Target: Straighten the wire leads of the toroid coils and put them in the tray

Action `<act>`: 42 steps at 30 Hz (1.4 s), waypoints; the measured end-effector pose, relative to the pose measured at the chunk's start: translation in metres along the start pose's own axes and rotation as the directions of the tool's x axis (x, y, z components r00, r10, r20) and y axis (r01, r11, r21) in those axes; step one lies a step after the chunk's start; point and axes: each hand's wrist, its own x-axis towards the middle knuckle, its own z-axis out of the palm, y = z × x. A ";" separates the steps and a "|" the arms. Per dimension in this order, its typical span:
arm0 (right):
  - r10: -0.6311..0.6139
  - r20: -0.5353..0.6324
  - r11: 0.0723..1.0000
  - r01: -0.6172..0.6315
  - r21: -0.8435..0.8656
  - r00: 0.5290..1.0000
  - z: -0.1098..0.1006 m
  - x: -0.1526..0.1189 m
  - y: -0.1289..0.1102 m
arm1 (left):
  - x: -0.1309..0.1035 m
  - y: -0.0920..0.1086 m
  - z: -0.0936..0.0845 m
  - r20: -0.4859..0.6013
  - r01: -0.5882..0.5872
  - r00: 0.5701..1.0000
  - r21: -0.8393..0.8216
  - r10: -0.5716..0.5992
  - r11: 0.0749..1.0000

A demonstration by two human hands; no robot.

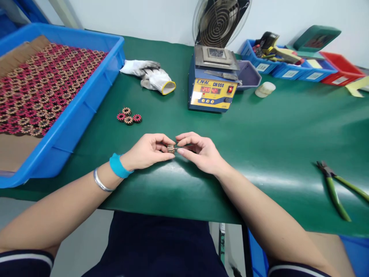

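My left hand (150,151) holds a small copper-wound ring core (171,149) between thumb and fingers, above the green mat near its front edge. My right hand (201,152) meets it from the right, thumb and fingers pinched on the thin wire ends (177,148) that stick out of the core. Beyond my left hand, several loose cores (128,120), some pink-sided and some copper-coloured, sit in a small cluster on the green mat (161,184).
A blue tray (83,104) packed with cores fills the left. Behind are white gloves (150,75), a solder pot unit (213,88) with a fan (219,23), a white round piece (265,89), and small bins (291,72). Green-handled cutters (334,192) lie at the right.
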 end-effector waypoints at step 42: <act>-0.008 -0.037 0.994 0.004 -0.113 0.999 0.004 0.001 0.004 | -0.003 0.000 0.006 -0.074 -0.047 0.996 0.013 0.048 0.999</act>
